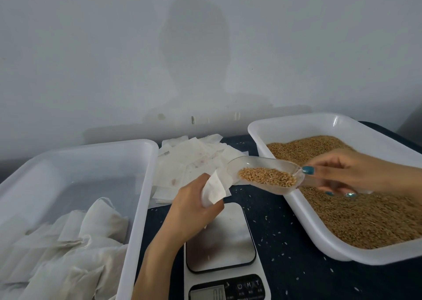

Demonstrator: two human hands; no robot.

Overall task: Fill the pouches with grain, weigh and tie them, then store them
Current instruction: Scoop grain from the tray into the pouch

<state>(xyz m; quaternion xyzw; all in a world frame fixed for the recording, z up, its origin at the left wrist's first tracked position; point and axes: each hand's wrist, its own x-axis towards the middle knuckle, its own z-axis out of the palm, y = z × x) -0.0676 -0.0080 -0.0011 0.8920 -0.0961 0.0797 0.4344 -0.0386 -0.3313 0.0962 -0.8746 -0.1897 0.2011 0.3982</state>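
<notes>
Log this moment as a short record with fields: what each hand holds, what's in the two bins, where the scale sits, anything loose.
left hand: grips a white pouch above the scale
right hand: holds a clear scoop loaded with grain, front end close to the pouch
right bin: loose grain
left bin: filled pouches piled at the near end
spare pouches: flat stack at the back, between the bins
scale: between the bins, display unreadable
table: stray grains scattered
</notes>
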